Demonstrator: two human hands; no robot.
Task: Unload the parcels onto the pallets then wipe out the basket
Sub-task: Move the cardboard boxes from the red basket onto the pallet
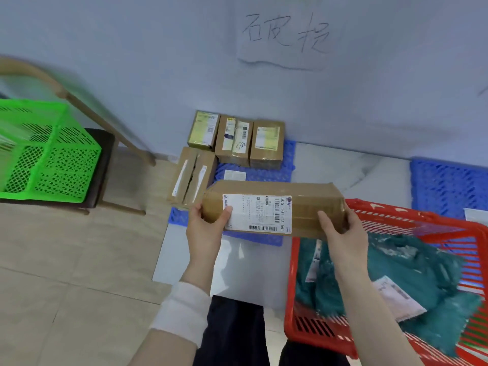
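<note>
A long brown cardboard parcel point(311, 207) with a white shipping label is held level above the floor. My left hand point(207, 228) grips its left end, thumb on the label. Its right end is gripped by my right hand point(340, 233). Beyond it lies a blue plastic pallet point(264, 174) carrying several small cardboard parcels point(233, 140) near the wall. At the lower right stands the red basket point(293, 299), holding a teal cloth point(396, 273) and a labelled soft packet point(396, 297).
A second blue pallet point(449, 186) lies at the right by the wall. A green basket point(47, 154) sits on a dark stool at the left, beside a wooden frame point(105, 112). A handwritten paper sign point(285, 33) hangs on the wall.
</note>
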